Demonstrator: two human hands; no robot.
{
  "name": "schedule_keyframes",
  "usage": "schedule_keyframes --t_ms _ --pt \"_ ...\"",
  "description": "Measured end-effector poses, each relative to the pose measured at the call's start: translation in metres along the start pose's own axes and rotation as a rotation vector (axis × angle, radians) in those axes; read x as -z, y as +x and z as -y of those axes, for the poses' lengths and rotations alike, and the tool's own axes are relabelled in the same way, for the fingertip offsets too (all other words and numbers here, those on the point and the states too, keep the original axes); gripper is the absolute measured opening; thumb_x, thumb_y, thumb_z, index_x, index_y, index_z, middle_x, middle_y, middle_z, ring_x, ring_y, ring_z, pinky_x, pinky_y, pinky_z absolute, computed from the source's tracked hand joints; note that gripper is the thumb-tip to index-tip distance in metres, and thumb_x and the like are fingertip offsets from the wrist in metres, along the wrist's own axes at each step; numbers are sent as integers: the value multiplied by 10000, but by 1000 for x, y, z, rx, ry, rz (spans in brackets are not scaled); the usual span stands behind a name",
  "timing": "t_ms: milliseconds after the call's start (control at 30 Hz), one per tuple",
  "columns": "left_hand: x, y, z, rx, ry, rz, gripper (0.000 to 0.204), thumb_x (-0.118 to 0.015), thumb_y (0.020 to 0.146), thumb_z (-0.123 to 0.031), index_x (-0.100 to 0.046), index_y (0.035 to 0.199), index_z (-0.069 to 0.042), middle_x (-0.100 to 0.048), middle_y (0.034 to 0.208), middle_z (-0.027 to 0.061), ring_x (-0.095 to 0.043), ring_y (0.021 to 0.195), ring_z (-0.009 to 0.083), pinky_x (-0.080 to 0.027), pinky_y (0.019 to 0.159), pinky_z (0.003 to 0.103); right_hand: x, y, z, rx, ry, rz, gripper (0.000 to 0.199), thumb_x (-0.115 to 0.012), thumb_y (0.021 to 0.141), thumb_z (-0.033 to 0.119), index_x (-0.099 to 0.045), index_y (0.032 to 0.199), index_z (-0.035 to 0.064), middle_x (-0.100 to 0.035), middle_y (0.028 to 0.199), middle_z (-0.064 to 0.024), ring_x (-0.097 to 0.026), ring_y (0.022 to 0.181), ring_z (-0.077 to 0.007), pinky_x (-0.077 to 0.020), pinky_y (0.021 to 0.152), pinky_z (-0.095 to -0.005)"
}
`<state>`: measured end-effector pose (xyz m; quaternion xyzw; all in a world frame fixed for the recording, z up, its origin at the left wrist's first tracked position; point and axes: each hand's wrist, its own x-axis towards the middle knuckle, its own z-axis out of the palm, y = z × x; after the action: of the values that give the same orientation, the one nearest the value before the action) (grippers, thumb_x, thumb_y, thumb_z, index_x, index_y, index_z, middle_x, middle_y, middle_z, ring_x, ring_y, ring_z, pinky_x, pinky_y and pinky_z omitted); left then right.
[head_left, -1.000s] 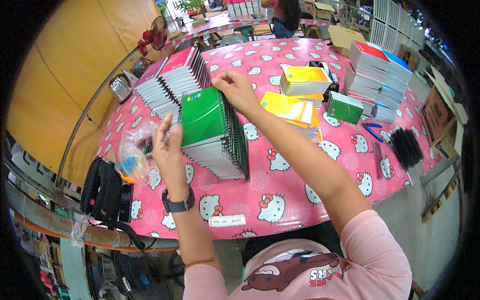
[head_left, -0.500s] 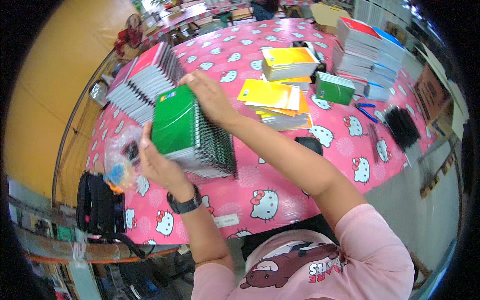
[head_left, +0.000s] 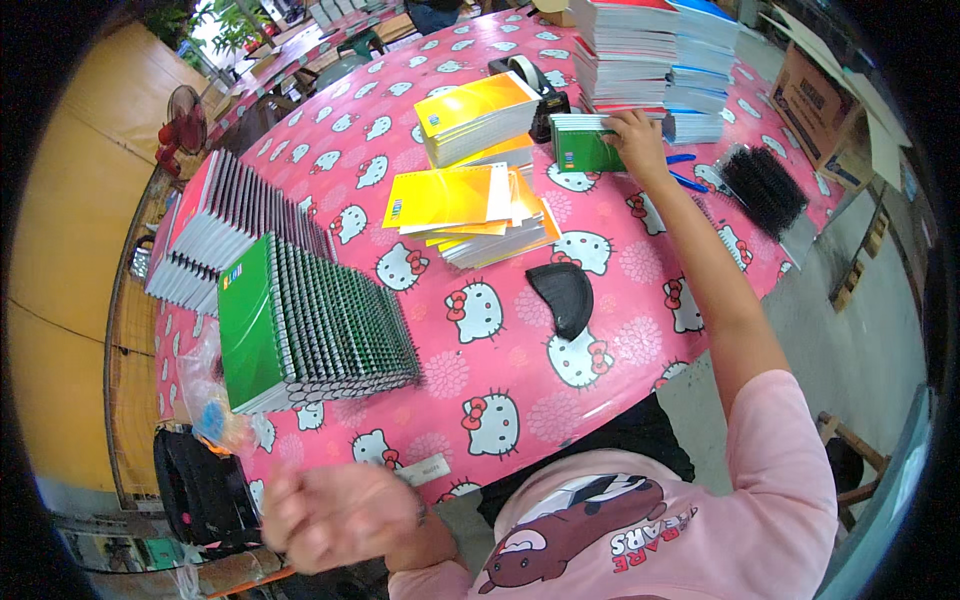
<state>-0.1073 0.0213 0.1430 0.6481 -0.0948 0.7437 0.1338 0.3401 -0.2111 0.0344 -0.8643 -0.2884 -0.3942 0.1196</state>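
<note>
Notebooks, green, small coloured lettering; right hand touching, grip unclear; left hand half-spread, blurred.

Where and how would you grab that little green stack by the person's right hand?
I'd take the small green stack near its right end, from above: its white page edges face up and its green cover faces the near side, so pinching front to back should likely keep the sheets together.

We counted two yellow stacks at twelve o'clock, one small green stack and one red stack towards one, one green spiral-bound stack at nine, and one fan at ten.
</note>
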Motion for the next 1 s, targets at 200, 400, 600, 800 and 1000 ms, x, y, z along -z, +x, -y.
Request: schedule_keyframes --t_ms 200,400,600,800,1000 --pt "-59 -14 -34 111 -186 454 312 -634 812 -264 -482 1009 -76 -502 1035 128 -518 1003 304 -427 884 421 33 11 -7 -83 238 -125 177 -701 723 196 -668 866 97 -647 797 -53 -600 832 -244 -448 731 -388" --pt "-90 -27 -51 188 -200 827 470 -671 747 -137 -500 1170 -22 -483 1210 174 -478 1138 363 -382 960 448 192 -47 89 -237 922 425 129 -668 738 58 -631 860 39 -623 754 -112 -620 724 -277 -491 670 -350" --pt "-91 -79 -68 270 -67 1400 538 -558 814 -141 -406 1320 -42 -551 1117 88 -495 1084 210 -278 971 476 201 -130 149 23 951 621 264 -719 692 137 -625 924 51 -618 836 -109 -616 795 -266 -492 702 -348" --pt "-82 -97 -44 212 -95 1379 422 -548 745 -40 -527 1165 -78 -527 886 46 -504 892 214 -304 862 418 183 -118 77 -469 940 647 318 -707 746 206 -643 1001 26 -649 939 -138 -634 861 -221 -484 733 -308" --pt "-92 -102 -23 263 -18 1305 352 -546 709 8 -576 1053 -60 -536 915 64 -494 916 239 -309 857 403 117 -119 -27 -604 78 464 309 -702 740 278 -659 875 3 -639 908 -185 -614 856 -339 -479 755 -424"
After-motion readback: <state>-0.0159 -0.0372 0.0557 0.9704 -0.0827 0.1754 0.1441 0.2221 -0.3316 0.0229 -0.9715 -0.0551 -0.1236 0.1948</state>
